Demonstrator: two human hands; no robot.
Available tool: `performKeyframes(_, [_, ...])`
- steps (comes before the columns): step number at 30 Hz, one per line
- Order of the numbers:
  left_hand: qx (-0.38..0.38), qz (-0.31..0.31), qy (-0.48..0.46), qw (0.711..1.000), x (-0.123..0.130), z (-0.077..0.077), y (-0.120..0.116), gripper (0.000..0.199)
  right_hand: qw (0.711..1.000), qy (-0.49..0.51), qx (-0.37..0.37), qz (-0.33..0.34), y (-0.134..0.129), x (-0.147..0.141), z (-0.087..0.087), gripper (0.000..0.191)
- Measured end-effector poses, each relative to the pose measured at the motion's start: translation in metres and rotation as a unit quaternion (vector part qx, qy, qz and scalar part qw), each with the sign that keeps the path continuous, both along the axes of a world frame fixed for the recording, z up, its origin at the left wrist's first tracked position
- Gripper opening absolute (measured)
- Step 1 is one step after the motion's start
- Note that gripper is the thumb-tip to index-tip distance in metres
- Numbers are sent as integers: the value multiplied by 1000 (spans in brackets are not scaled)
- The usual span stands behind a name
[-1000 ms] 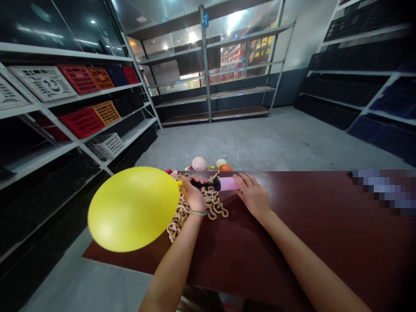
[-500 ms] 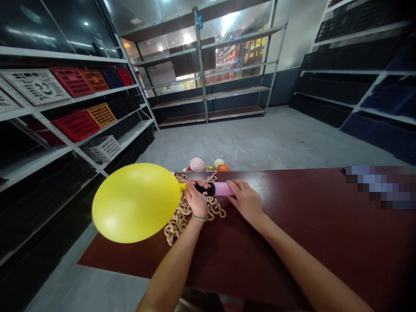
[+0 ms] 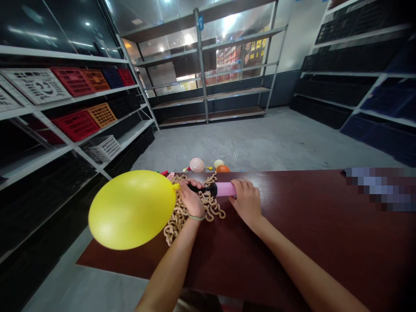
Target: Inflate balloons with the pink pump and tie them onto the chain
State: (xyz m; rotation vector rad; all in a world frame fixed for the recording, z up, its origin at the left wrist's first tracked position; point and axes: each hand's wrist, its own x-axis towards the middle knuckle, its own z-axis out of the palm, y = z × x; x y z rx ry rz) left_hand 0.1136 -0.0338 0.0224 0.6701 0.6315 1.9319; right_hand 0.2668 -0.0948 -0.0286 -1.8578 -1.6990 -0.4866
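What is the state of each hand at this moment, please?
Left hand: closed, holding the black end of the pink pump, at the neck of the yellow balloon.
Right hand: closed, holding the pink pump's other end.

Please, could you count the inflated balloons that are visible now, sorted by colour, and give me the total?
Yellow balloon: 1
Pale pink balloon: 1
Cream balloon: 1
Orange balloon: 1
Total: 4 inflated balloons in view
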Motion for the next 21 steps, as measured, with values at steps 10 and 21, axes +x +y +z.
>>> performKeyframes(10, [7,-31,19,999,-4,0,6,24,994,-77,-10,76,9,46,-11,43])
performKeyframes(21, [8,22,-8,1000,-1,8,-3,26,999,-2,21,46,-4,1,3,41])
